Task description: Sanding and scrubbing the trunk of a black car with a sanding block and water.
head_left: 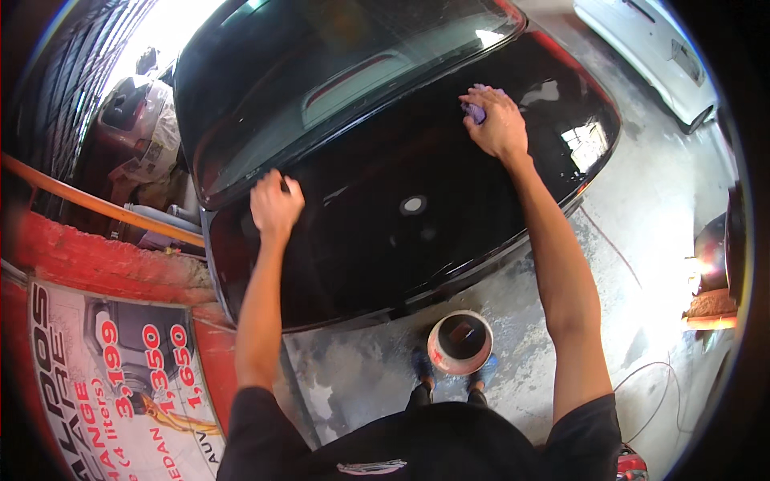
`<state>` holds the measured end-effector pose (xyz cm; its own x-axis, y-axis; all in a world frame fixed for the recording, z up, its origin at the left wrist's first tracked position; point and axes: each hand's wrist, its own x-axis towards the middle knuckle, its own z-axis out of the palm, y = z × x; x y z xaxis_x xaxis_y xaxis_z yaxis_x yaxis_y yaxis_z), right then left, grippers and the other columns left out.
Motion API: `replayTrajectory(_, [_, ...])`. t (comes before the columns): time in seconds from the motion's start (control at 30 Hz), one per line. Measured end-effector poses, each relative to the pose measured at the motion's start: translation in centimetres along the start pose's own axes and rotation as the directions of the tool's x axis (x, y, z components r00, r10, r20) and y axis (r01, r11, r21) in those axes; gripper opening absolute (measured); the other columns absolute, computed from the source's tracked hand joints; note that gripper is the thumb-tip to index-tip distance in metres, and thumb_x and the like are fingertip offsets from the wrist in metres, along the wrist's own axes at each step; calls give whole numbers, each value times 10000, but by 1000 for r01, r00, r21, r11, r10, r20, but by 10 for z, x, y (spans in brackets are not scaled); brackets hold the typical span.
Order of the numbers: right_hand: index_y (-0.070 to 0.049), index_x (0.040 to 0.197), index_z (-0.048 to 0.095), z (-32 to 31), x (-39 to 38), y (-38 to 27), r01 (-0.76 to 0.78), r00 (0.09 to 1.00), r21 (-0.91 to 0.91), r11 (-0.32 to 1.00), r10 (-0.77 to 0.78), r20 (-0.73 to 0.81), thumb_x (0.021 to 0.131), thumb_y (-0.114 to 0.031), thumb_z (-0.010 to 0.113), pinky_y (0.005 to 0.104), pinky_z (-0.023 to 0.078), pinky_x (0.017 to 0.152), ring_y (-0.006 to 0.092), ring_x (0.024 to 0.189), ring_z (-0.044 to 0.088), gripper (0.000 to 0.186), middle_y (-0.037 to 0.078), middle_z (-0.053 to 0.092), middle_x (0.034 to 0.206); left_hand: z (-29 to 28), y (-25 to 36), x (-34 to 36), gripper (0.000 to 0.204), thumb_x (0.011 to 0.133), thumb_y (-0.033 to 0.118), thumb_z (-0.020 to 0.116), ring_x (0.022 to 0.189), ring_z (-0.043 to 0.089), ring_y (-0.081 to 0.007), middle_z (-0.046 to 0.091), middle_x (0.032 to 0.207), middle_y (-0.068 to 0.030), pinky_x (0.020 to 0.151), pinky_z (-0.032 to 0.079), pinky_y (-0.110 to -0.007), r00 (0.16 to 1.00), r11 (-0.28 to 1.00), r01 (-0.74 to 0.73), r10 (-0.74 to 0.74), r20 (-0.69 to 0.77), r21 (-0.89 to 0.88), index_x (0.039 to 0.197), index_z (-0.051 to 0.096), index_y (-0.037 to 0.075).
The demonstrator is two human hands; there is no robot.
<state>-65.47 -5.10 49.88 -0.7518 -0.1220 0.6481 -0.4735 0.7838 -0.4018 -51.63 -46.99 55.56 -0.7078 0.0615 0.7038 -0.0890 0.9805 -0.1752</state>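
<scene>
The glossy black trunk lid (353, 248) of a car spreads out in front of me, with the rear window (361, 88) beyond it. Toward its far right part, my right hand (501, 128) presses a bunched purple cloth (475, 111) onto the paint. My left hand (275, 207) is at the left, by the seam below the rear window, its fingers curled closed. A small dark patch shows between those fingers; whether it is an object or only a gap, I cannot make out. A round pale emblem (413, 205) sits mid-lid.
A bucket (438, 359) with dark liquid stands between my feet on the wet concrete floor (513, 345). Left are an orange rail (104, 200), a red wall (104, 252) and a printed banner (64, 321). A white vehicle (654, 52) stands far right; a hose (613, 244) lies nearer.
</scene>
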Motion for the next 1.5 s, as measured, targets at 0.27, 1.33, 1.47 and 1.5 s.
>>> replayTrajectory(0.27, [-192, 1269, 720, 8, -6, 18, -43, 998, -48, 998, 45, 45, 843, -287, 696, 439, 325, 1226, 281, 1419, 495, 436, 69, 622, 1441, -63, 54, -110, 154, 833, 153, 638, 762, 572, -372, 545, 755, -151, 677, 430, -491, 992, 986, -71, 87, 95, -153, 773, 529, 63])
replayTrajectory(1.33, [-156, 1253, 717, 14, 4, 3, 2, 1000, -9, 1000, -2, -4, 839, -205, 695, 428, 334, 1234, 304, 1402, 510, 418, 108, 632, 1419, 0, -19, -37, 183, 844, 208, 646, 796, 637, -415, 655, 821, -197, 727, 501, -523, 999, 997, 28, -25, 38, -76, 821, 587, 36])
replayTrajectory(1.47, [-193, 1255, 725, 11, -1, 21, -2, 1000, -53, 999, 2, 6, 853, -274, 689, 429, 341, 1218, 298, 1395, 519, 412, 75, 636, 1423, -87, 33, -149, 164, 799, 134, 665, 728, 555, -355, 520, 743, -127, 647, 411, -462, 989, 977, -60, 86, 121, -206, 785, 516, 69])
replayTrajectory(1.5, [-192, 1250, 727, 8, -4, 22, -38, 999, -77, 996, 39, 12, 848, -270, 691, 428, 340, 1219, 296, 1394, 520, 411, 74, 637, 1422, -102, 39, -167, 166, 789, 130, 668, 724, 551, -353, 507, 743, -123, 640, 408, -457, 983, 960, -74, 115, 142, -270, 781, 512, 74])
